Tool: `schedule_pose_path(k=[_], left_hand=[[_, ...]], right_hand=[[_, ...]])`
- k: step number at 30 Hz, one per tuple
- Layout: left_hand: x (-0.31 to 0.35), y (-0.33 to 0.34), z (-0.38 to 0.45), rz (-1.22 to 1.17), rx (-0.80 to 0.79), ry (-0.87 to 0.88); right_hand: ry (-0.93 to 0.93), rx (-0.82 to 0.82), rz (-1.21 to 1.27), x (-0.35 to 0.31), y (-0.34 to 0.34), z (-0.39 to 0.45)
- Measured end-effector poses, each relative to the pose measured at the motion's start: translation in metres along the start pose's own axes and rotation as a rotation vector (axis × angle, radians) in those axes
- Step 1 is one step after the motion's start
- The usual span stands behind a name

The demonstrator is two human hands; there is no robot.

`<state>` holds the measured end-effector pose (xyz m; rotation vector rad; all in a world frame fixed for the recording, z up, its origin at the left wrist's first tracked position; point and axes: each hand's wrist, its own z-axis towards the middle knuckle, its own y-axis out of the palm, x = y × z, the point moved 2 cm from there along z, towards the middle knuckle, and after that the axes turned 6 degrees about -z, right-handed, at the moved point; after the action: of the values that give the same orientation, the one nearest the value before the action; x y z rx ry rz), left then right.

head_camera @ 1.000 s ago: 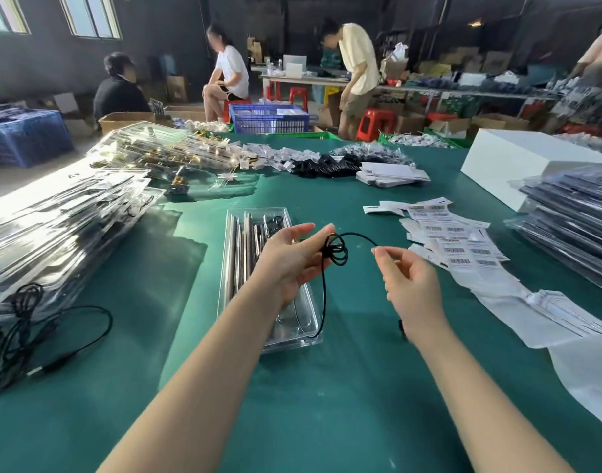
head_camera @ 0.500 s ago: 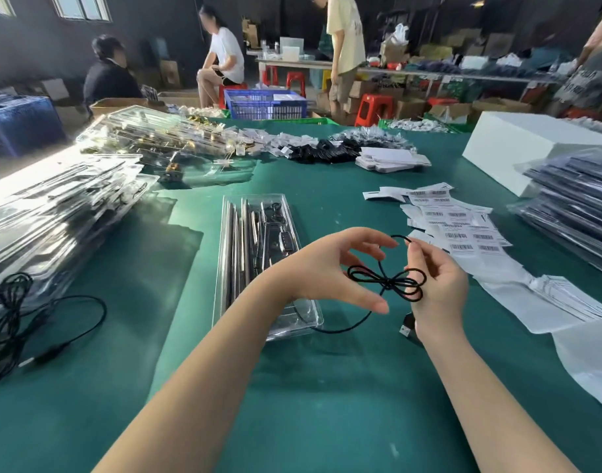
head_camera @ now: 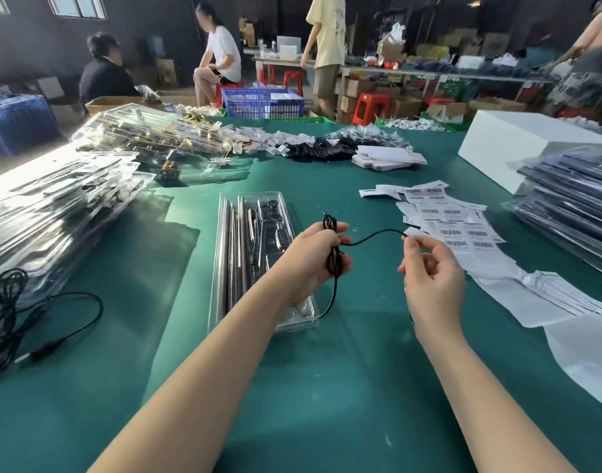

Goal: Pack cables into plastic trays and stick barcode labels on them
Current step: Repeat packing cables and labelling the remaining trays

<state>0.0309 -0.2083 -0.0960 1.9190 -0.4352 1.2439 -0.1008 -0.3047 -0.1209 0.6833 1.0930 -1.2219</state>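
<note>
Cable (head_camera: 334,257) is held between both hands above the table (head_camera: 292,387). Left hand (head_camera: 314,259) has its fingers curled round the coiled bundle, loops showing above and below the fist. Right hand (head_camera: 431,274) pinches the free run between thumb and forefinger, other fingers loosely curled. One strand spans the gap between the grips; another hangs below the left fist toward the tray's near corner. Tray (head_camera: 231,268) lies directly beneath and left of the left grip. Labels (head_camera: 456,227) lie just beyond the right grip.

2 bare forearms (head_camera: 204,380), no sleeves, unadorned fingers (head_camera: 425,264)
</note>
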Motion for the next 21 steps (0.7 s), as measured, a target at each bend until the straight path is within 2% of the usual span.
schedule_pose_path(k=[1,4,8,10,12,14,17,19,21], left_hand=[[0.000,-0.002,0.001,0.001,-0.016,-0.053],[-0.004,-0.004,0.000,0.255,-0.103,-0.118],[-0.012,0.001,-0.007,0.437,-0.345,-0.208],[-0.014,0.004,-0.010,0.469,-0.433,-0.212],[-0.014,0.005,-0.008,0.463,-0.405,-0.143],[-0.013,0.005,-0.005,0.345,-0.280,-0.062],[-0.008,0.001,0.003,-0.047,-0.066,0.017],[-0.002,-0.003,0.007,-0.295,-0.007,0.080],[0.002,-0.006,0.010,-0.398,0.013,0.154]], right_hand=[[-0.008,0.005,-0.013,0.000,-0.001,0.001],[-0.039,0.012,-0.029,-0.003,-0.005,0.003],[-0.042,0.044,-0.004,-0.006,-0.006,0.003],[-0.051,0.051,-0.006,-0.007,-0.006,0.003],[-0.049,0.054,0.013,-0.008,-0.006,0.002],[-0.051,0.040,0.041,-0.009,-0.004,0.000],[-0.097,-0.031,-0.071,-0.008,0.001,-0.004],[-0.109,-0.126,-0.209,-0.005,0.004,-0.005],[-0.105,-0.300,-0.322,-0.003,0.007,-0.005]])
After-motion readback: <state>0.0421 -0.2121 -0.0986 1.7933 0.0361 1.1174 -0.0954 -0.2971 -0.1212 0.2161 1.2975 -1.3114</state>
